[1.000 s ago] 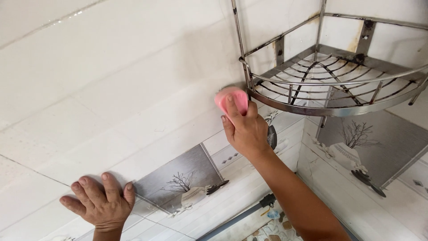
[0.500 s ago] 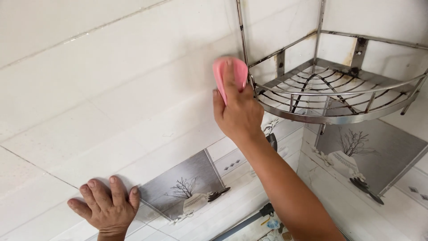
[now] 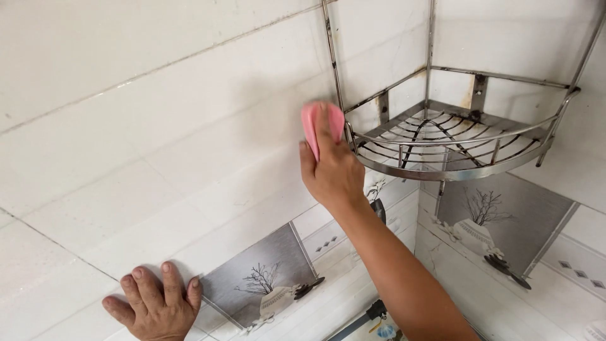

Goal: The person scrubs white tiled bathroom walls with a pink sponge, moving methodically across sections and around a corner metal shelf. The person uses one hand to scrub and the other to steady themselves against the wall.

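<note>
My right hand (image 3: pixel 333 170) presses a pink sponge (image 3: pixel 312 126) flat against the white tiled wall (image 3: pixel 158 126), just left of a metal wire corner shelf (image 3: pixel 454 142). The fingers lie over the sponge and hide its right half. My left hand (image 3: pixel 154 303) rests lower left on the same wall, palm flat, fingers spread, holding nothing.
The corner shelf is fixed where two tiled walls meet, with upright rods running above it. Below run grey decorative tiles with a tree and vase picture (image 3: pixel 271 284), and another (image 3: pixel 489 221) on the right wall. A dark fitting (image 3: pixel 375 312) shows at the bottom.
My right hand has slid the pink sponge up the wall beside the shelf. The left hand has stayed flat on the wall.
</note>
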